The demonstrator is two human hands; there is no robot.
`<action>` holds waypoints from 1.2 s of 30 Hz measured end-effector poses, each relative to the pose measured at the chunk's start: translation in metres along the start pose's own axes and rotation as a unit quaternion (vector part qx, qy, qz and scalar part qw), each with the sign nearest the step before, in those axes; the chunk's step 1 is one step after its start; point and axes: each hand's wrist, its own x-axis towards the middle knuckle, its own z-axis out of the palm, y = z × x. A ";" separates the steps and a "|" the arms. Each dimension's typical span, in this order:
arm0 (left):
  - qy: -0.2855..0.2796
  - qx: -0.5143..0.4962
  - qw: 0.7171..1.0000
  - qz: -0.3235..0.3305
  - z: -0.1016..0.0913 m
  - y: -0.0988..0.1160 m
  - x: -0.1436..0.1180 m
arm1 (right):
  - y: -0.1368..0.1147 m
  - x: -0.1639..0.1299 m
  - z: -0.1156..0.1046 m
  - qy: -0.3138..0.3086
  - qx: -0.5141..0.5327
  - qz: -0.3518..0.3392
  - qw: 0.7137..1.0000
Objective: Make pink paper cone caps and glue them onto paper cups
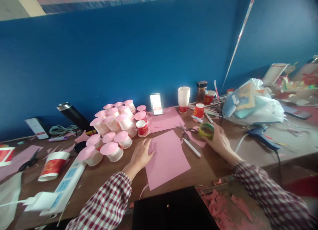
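**At table centre: pink sheet and tape roll, handling notes**

On the wooden table [104, 177], the pink paper sheet [167, 158] lies flat, roughly centred in front of the person, lower corner near the table's front edge. Left hand [141, 154] rests on the sheet's left edge, fingers spread and nearly flat, pressing down; nothing gripped. Right hand [218, 140] is curled over a green tape roll [206, 130], fingers wrapped approx. halfway round it, thumb side hidden.

Handling, sheet: judged v. light, thin, flexible; creases easily, slides readily on smooth wood. Best taken at an edge or corner w/ a pinch; flat-palm pressure keeps it from shifting.

Handling, roll: judged light, rigid ring, not fragile. Grip across outer rim or through the centre hole.

Adjacent items: scissors [185, 130] and a white marker [192, 147] lie between the two hands, just beside the sheet's right edge. Stack of pink-topped cups [116, 130] stands left of the sheet.

Visibility limits:
- Roll's tape end not visible; possibly under the fingers.
- Second pink sheet [165, 120] behind is partly covered.
- Small card at the wall is blurred out.
- Plastic bag [253, 104] contents unclear.
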 end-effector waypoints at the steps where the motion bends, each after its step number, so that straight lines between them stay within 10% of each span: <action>1: -0.006 0.003 1.000 -0.002 0.000 -0.001 0.000 | -0.001 0.000 -0.002 0.011 -0.009 -0.008 1.000; 6: -0.029 0.011 1.000 0.001 -0.001 -0.008 0.001 | -0.029 -0.011 -0.019 0.101 -0.009 -0.098 0.990; 11: -0.033 -0.002 0.999 -0.004 -0.001 -0.010 0.002 | -0.062 -0.036 -0.015 -0.089 0.021 -0.229 0.969; 17: -0.051 -0.011 0.998 -0.026 0.000 -0.007 0.001 | -0.067 -0.045 0.006 -0.197 -0.018 -0.195 0.961; 36: -0.077 -0.047 0.996 0.005 -0.007 -0.021 -0.007 | -0.107 0.045 0.014 -0.128 -0.163 -0.178 0.962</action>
